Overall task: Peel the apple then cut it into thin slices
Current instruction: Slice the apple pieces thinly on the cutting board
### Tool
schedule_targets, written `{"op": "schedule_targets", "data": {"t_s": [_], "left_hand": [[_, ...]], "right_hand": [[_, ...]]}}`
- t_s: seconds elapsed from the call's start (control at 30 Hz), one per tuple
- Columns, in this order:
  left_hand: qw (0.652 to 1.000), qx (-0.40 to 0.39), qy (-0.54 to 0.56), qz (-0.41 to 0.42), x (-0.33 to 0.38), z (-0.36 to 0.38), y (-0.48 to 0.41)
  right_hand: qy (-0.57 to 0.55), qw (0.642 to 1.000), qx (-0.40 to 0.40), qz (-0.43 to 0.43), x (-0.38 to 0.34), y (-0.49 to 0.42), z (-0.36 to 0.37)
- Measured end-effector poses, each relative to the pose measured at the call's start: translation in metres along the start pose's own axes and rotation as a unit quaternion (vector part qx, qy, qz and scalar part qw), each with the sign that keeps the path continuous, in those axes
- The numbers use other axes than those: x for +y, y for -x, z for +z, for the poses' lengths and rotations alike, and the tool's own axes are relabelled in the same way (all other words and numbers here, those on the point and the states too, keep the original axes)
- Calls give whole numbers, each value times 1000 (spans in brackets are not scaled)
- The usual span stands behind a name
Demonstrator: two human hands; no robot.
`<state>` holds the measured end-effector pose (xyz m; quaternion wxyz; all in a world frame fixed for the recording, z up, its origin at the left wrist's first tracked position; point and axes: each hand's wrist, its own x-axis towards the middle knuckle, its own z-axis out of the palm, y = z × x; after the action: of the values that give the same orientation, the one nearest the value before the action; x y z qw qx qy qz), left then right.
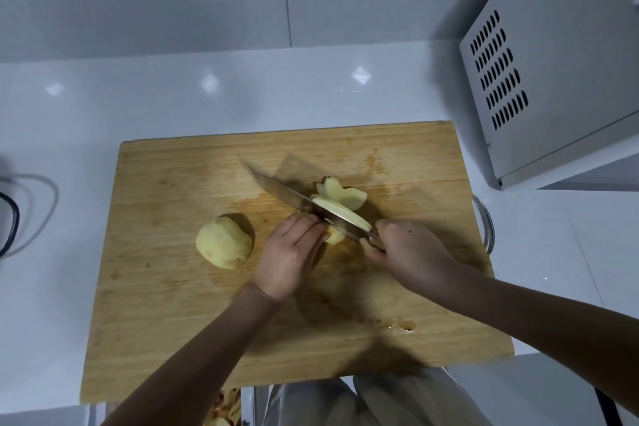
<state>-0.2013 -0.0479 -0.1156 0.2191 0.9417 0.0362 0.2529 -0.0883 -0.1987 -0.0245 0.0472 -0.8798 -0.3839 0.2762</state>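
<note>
With the right hand (408,252) gripping the knife (297,199) and the left hand (290,252) pressing the apple piece (334,236), I would curl the fingertips back.

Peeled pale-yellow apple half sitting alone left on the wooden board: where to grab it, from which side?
Take the peeled pale-yellow apple half from above, fingers pinching its rounded flanks. It seems to rest cut face down, dome up, apart from the left hand and knife, so the sides are open.
</note>
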Motion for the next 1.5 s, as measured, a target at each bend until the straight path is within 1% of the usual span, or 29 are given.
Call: {"op": "schedule_targets", "data": {"t_s": [0.2, 0.33, 0.43, 0.57, 0.77, 0.93, 1.03, 1.13, 1.23, 1.37, 1.5], "left_hand": [[1000, -12, 17, -11, -1, -1, 3], [999, -20, 22, -12, -1, -3, 1], [1000, -18, 16, -19, -2, -3, 1], [1000, -18, 13, -16, -4, -2, 4], [1000, -23, 14, -11, -7, 0, 6], [1000, -17, 13, -3, -8, 0, 7], [1000, -14, 18, -3, -8, -1, 5], [999, -10, 31, 0, -6, -2, 3], [999, -17, 31, 0, -6, -4, 4], [1000, -18, 19, 1, -6, -4, 3], [1000, -17, 13, 0, -7, -3, 5]], "right_hand": [[-78, 996, -21, 30, 5, -13, 2], [-102, 994, 18, 28, 7, 3, -5], [-87, 995, 41, 19, 8, 16, -12], [-52, 998, 23, 13, 5, 21, -15], [-31, 999, 16, 3, 4, 16, -16], [-6, 1000, 1, 0, -4, -1, 2], [-21, 1000, 0, 6, -3, -9, 12], [-66, 998, -3, 14, 2, -6, 13], [-91, 996, 18, 18, 4, 4, 5], [-79, 996, 44, -3, 6, 18, -8], [-49, 998, 24, -1, 3, 20, -9]]}}
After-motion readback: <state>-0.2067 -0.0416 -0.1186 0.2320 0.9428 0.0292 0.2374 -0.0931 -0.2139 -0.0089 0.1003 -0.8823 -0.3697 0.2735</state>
